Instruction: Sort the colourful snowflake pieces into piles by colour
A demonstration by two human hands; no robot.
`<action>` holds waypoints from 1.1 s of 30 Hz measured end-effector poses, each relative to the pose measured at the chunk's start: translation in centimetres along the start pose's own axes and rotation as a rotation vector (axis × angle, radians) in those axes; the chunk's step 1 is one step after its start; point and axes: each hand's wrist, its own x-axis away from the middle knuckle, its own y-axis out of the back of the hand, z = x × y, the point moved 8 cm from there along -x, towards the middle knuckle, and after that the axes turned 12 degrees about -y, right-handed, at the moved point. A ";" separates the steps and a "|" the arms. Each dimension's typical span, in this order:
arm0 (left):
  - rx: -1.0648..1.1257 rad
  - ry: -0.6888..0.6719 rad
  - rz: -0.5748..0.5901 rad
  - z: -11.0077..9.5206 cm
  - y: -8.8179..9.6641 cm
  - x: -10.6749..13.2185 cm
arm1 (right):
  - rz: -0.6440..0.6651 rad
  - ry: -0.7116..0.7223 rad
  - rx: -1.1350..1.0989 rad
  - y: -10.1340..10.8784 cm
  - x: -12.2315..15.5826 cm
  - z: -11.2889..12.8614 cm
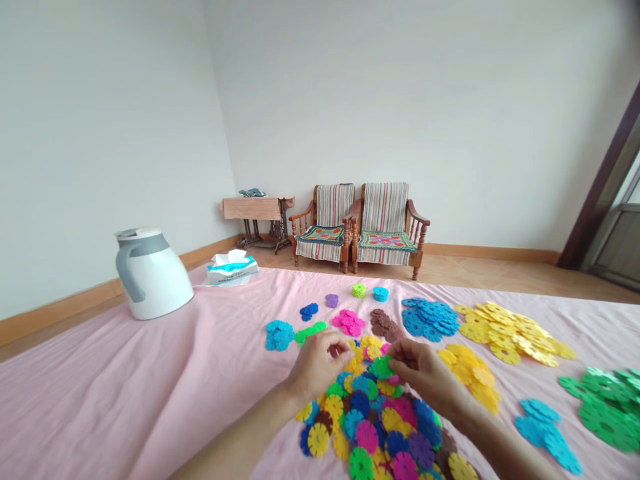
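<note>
We have the right hand fingers clamped on a green snowflake disc. Left hand fingers are bunched beside it; can't tell if they hold anything. Our mixed heap remains large under both hands, with single-colour piles sorted beyond it. Open room: pink sheet to our left. Right side is crowded out to the frame edge.
</note>
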 end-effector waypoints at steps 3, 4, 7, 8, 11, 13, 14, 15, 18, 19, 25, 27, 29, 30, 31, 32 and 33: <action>0.134 0.000 0.079 -1.7 -2.1 0.7 | 0.030 0.013 -0.032 -0.8 0.2 0.5; 0.150 0.007 0.091 -1.9 -2.5 0.9 | 0.034 0.018 -0.035 -1.0 0.2 0.6; 0.173 0.039 0.104 -1.9 -3.2 1.4 | 0.039 0.027 -0.057 -1.3 0.2 0.7; 0.179 0.049 0.100 -1.7 -3.2 1.4 | 0.045 0.024 -0.067 -1.4 0.2 0.6; 0.151 0.078 0.061 -0.8 -2.7 1.1 | 0.048 0.008 -0.068 -1.3 0.1 0.3; 0.072 0.101 0.021 0.3 -1.8 0.8 | 0.010 -0.005 -0.041 -0.8 0.1 0.1; 0.018 0.115 0.009 1.0 -1.3 0.7 | -0.014 -0.013 -0.029 -0.5 0.0 -0.1; -0.043 0.129 0.000 1.7 -0.7 0.5 | -0.034 -0.023 -0.025 -0.2 0.0 -0.2; -0.235 0.176 -0.014 3.9 1.3 0.3 | -0.084 -0.028 -0.010 0.4 -0.1 -0.4; -0.289 0.193 -0.011 4.5 1.9 0.4 | -0.103 -0.017 0.005 0.7 -0.1 -0.3; -0.483 0.309 0.114 7.0 3.3 1.0 | -0.158 0.021 0.048 1.1 -0.2 -0.2; -0.515 0.336 0.131 7.0 3.6 1.1 | -0.168 0.017 0.039 1.1 -0.3 -0.4; -0.519 0.302 0.111 6.3 3.7 0.8 | -0.188 0.020 0.035 1.2 -0.2 -0.4; -0.496 0.256 0.098 5.6 3.6 0.6 | -0.197 0.026 0.037 1.2 -0.2 -0.3; -0.450 0.197 0.091 4.7 3.2 0.4 | -0.200 0.035 0.039 1.2 -0.1 -0.1; -0.380 0.140 0.093 3.8 2.6 0.2 | -0.194 0.044 0.040 1.0 0.0 0.1; -0.291 0.094 0.106 2.8 1.9 0.1 | -0.182 0.053 0.035 0.8 0.2 0.4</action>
